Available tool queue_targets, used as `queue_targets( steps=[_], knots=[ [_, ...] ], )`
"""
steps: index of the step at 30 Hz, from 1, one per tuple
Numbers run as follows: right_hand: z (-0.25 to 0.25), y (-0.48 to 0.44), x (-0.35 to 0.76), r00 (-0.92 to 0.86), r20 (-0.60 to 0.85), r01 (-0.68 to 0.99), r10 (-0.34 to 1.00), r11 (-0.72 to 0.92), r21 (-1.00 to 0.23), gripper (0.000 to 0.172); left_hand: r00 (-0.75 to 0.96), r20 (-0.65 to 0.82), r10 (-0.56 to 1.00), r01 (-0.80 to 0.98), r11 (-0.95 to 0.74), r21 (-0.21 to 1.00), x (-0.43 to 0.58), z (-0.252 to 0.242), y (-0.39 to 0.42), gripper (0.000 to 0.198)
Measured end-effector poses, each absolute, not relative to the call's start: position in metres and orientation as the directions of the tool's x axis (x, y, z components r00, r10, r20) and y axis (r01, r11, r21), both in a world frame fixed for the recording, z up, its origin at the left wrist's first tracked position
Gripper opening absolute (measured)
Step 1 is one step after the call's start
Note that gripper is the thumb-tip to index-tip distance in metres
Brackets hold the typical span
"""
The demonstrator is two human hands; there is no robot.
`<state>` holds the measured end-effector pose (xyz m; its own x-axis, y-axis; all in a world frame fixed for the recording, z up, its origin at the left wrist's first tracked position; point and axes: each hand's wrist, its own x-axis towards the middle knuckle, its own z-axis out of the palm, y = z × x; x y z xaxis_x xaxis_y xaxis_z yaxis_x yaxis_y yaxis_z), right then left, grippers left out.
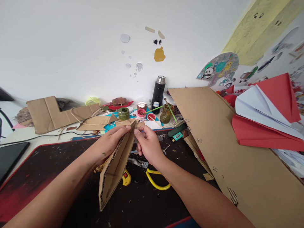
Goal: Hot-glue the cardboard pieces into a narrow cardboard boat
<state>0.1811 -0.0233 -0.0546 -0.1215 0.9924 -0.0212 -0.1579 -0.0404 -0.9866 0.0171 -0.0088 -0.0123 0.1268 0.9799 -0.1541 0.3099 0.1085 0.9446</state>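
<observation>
A long strip of corrugated cardboard point(114, 171) is held edge-up over the black desk mat point(47, 171), its near end pointing toward me. My left hand point(109, 142) grips its left face with fingers laid along the top. My right hand point(148, 144) pinches the far upper end from the right, fingers pressed together. Under the hands lie yellow-handled scissors point(156, 182) and a small yellow tool point(126, 178).
A large stapled cardboard sheet point(225, 152) slopes across the right. Red and white paper point(268, 114) is piled beyond it. Paint jars point(123, 113), brushes and a black flask point(158, 90) stand at the back. Cardboard offcuts point(47, 114) lie at the left, a dark tablet point(10, 155) at the far left.
</observation>
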Motion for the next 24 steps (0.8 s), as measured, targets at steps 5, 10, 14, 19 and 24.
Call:
queue_targets(
  steps=[5, 10, 14, 19, 24],
  knots=[
    [-0.0546, -0.0237, 0.1810, -0.123, -0.026, -0.155, 0.992, -0.045, -0.987, 0.035, 0.135, -0.155, 0.979, 0.313, 0.106, 0.944, 0.0173, -0.0114, -0.0091, 0.059],
    [-0.0546, -0.0236, 0.1809, -0.124, -0.024, -0.158, 0.992, -0.044, -0.986, 0.036, 0.128, -0.152, 0.980, 0.283, 0.111, 0.953, 0.0171, -0.0122, -0.0088, 0.057],
    [-0.0550, -0.0234, 0.1807, -0.122, -0.021, -0.154, 0.992, -0.040, -0.987, 0.034, 0.128, -0.153, 0.980, 0.287, 0.111, 0.952, 0.0166, -0.0126, -0.0086, 0.057],
    [-0.0545, -0.0236, 0.1804, -0.122, -0.025, -0.141, 0.992, -0.042, -0.989, 0.028, 0.130, -0.153, 0.980, 0.279, 0.112, 0.954, 0.0170, -0.0114, -0.0094, 0.056],
    [-0.0542, -0.0234, 0.1805, -0.120, -0.028, -0.142, 0.992, -0.045, -0.989, 0.026, 0.151, -0.145, 0.978, 0.292, 0.096, 0.952, 0.0184, -0.0085, -0.0100, 0.055]
  ],
)
